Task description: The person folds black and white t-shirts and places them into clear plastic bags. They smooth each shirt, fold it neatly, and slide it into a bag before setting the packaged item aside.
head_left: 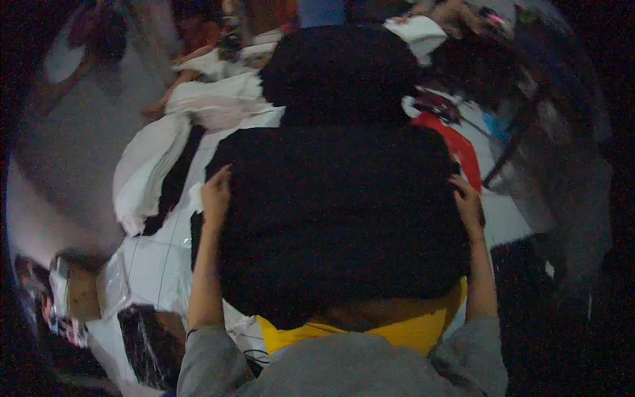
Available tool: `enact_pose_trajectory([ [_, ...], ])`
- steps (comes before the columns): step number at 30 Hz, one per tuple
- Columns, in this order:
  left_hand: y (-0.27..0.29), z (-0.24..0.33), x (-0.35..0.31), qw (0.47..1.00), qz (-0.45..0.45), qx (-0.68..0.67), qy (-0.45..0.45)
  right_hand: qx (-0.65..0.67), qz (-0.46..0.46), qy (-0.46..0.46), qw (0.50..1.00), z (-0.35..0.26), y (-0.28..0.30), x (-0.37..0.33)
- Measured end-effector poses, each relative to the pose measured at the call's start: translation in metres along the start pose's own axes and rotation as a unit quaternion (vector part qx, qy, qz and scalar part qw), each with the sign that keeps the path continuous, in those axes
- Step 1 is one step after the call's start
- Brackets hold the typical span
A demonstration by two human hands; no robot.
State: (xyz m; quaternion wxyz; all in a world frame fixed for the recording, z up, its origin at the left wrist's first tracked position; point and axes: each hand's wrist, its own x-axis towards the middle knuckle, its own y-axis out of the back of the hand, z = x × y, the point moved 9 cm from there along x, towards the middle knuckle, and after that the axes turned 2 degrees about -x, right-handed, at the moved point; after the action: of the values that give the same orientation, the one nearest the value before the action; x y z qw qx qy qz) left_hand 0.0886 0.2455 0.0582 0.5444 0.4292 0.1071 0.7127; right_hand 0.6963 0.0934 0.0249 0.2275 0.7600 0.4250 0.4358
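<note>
A large piece of black cloth (337,212) spreads in front of me, reaching down to my lap. My left hand (217,190) grips its left edge, the fingers pinched on the fabric near the upper corner. At the opposite edge my right hand (467,198) holds the cloth with curled fingers, partly lost in the dim light. Behind it lies a second heap of black cloth (340,73); the dark makes it hard to see where one ends and the other begins.
White folded cloths (151,172) lie in a stack at the left, with more white fabric (221,99) beyond. A red item (453,145) sits at the right. Yellow fabric (417,327) covers my lap. An open cardboard box (83,291) stands lower left beside a dark plastic-wrapped bundle (155,344).
</note>
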Motion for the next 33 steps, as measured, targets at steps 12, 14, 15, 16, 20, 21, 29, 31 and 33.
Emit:
enact_pose_trajectory([
  [12, -0.010, -0.077, 0.054, 0.993, -0.070, -0.079, 0.061, -0.020, 0.074, 0.068, 0.995, -0.016, 0.046, -0.035],
  [14, -0.006, -0.066, 0.051, 0.995, -0.075, -0.042, 0.059, -0.050, 0.039, 0.090, 0.994, -0.017, 0.045, -0.041],
  [15, -0.003, -0.055, 0.049, 0.996, -0.079, -0.003, 0.046, -0.061, 0.037, 0.103, 0.992, -0.020, 0.047, -0.043],
  [16, 0.002, -0.042, 0.047, 0.996, -0.070, 0.044, 0.025, -0.125, 0.007, 0.095, 0.988, -0.021, 0.042, -0.043],
  [20, 0.033, 0.049, 0.009, 0.928, 0.210, 0.271, -0.147, -0.267, 0.001, 0.093, 0.959, -0.074, 0.009, -0.030],
  [21, 0.009, 0.057, 0.009, 0.963, 0.095, 0.200, -0.154, -0.282, 0.022, 0.088, 0.955, -0.097, -0.006, -0.024],
  [29, -0.101, 0.067, -0.044, 0.933, -0.172, 0.265, -0.172, -0.092, -0.126, 0.375, 0.914, -0.232, -0.158, -0.027],
  [31, -0.102, 0.059, -0.045, 0.933, -0.179, 0.264, -0.163, -0.150, -0.092, 0.352, 0.919, -0.189, -0.138, -0.006],
  [33, -0.099, 0.063, -0.045, 0.933, -0.171, 0.256, -0.188, -0.172, -0.097, 0.268, 0.943, -0.132, -0.106, 0.020],
])
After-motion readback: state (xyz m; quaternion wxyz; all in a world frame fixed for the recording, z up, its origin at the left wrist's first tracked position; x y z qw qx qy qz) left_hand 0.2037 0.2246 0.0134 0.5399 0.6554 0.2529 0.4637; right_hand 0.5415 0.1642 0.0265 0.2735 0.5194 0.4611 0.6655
